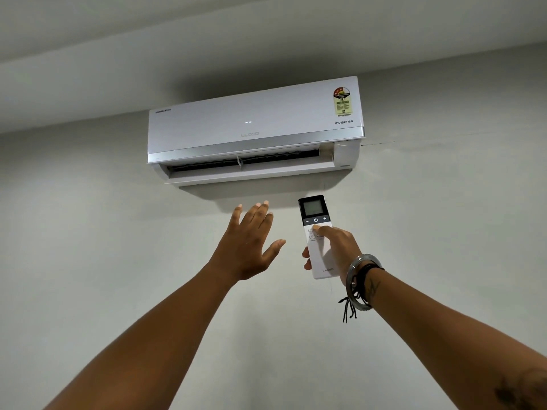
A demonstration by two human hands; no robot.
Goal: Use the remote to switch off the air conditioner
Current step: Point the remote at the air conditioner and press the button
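Note:
A white wall-mounted air conditioner [254, 125] hangs high on the wall, its lower flap open and a faint light lit on its front panel. My right hand [334, 250] grips a slim white remote [318, 261] with a black top and a blank grey screen, pointed up at the unit. The thumb rests on the white buttons just below the power key. My left hand [251, 244] is raised beside the remote, palm toward the unit, fingers spread, holding nothing.
A plain grey wall [88, 232] fills the view, and the ceiling [177, 31] meets it just above the unit. A metal bangle and black threads [359, 282] circle my right wrist.

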